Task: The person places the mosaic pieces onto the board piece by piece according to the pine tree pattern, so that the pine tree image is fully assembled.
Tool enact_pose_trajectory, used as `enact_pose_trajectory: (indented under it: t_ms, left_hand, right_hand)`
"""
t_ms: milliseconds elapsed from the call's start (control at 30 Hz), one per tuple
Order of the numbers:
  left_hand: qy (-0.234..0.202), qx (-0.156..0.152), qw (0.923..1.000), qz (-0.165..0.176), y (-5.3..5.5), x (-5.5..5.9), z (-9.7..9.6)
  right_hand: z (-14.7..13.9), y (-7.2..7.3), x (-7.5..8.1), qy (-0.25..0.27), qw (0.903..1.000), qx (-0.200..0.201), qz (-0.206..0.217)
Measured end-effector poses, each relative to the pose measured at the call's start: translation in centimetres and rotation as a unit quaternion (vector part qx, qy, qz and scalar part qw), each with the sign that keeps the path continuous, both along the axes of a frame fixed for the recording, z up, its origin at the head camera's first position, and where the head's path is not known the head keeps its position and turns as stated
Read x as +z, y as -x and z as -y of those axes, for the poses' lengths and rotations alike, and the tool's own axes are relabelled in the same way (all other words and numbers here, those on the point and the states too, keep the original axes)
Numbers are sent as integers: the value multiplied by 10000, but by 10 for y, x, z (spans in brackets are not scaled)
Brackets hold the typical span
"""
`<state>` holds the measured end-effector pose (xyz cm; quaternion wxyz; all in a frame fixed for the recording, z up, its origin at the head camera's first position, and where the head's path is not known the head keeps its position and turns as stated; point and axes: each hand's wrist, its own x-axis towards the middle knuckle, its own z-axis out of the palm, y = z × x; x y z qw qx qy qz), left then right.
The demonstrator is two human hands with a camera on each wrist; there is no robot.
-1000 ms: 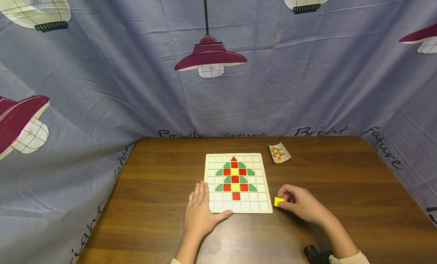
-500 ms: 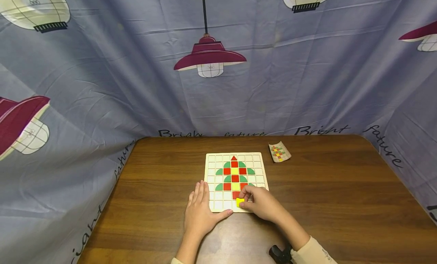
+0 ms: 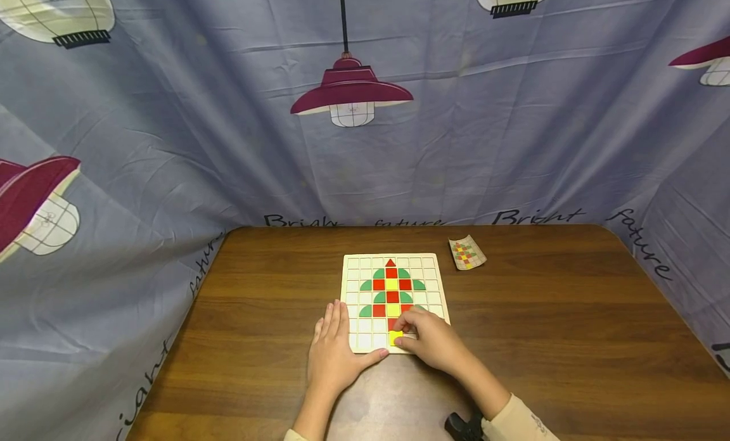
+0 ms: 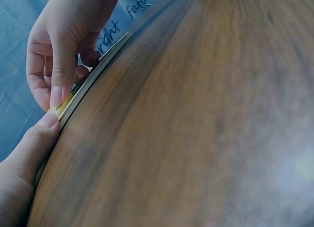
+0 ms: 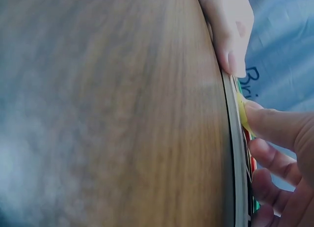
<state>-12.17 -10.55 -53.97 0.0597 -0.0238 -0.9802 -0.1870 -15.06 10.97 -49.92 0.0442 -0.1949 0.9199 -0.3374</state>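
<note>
A pale square grid board lies on the table, bearing a tree pattern of red, yellow and green tiles. My right hand pinches a yellow square tile over a bottom-row cell, just below a red square. In the right wrist view this tile appears slightly tilted against the board; whether it lies fully in the cell I cannot tell. My left hand rests along the board's left edge, fingers straight, thumb at the bottom edge. The right hand covers some tiles and cells at the board's lower right.
A small pattern card with a similar tree picture lies beyond the board's right corner. The brown wooden table extends on both sides. A blue-grey curtain hangs behind it. A black wrist device is by the right sleeve.
My right hand has carried the yellow tile from the table right of the board leftward to the bottom row, lastly by a small shift left. The left hand has stayed in place.
</note>
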Motion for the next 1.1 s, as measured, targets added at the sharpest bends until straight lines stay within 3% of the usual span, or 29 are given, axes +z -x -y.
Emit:
enact_pose_trajectory:
  t_ms: [633,900,1100]
  left_hand:
    - [-92,22,9999,101,0,2,0]
    - [-27,-5,9999,129,-2,5,0]
    - [-76,-8,9999,99,-4,6,0]
  right_hand:
    - [2,-1,2,-452,9988,-62,-185]
    - [1,-4,2,-475,9978,226,-414]
    - [1,-8,5,-623,9966,227,-489]
